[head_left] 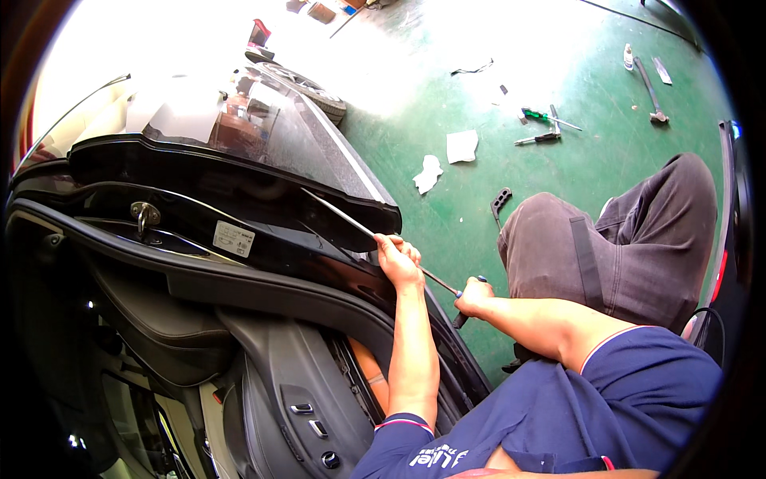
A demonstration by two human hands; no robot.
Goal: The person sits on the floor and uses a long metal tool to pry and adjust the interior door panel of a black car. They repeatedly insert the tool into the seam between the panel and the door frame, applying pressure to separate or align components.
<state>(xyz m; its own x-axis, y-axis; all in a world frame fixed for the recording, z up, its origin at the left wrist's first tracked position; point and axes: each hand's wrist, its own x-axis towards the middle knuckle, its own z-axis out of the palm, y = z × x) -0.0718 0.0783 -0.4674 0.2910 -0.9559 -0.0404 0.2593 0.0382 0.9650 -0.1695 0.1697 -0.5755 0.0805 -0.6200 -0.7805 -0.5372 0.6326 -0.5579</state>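
Observation:
A long, thin metal rod (345, 217) with a dark crosswise handle slants over the black car body panel (279, 191) beside the open door frame. My left hand (399, 259) is wrapped round its shaft, partway along. Farther down to the right, my right hand (475, 298) grips the handle end, where blue bits show at the fingers. The rod's far end lies against the glossy panel in view; I cannot tell whether it touches. Left of that end are a metal striker loop (144, 215) and a white label (234, 238) on the door frame.
Below the frame is a black leather seat (279, 399). A wheel (315, 92) stands beyond the window glass. On the green floor (383, 128) lie a green-handled screwdriver (536, 114), a dark-handled tool (538, 139), a hammer (650, 92), white papers (462, 146) and a perforated black piece (501, 198).

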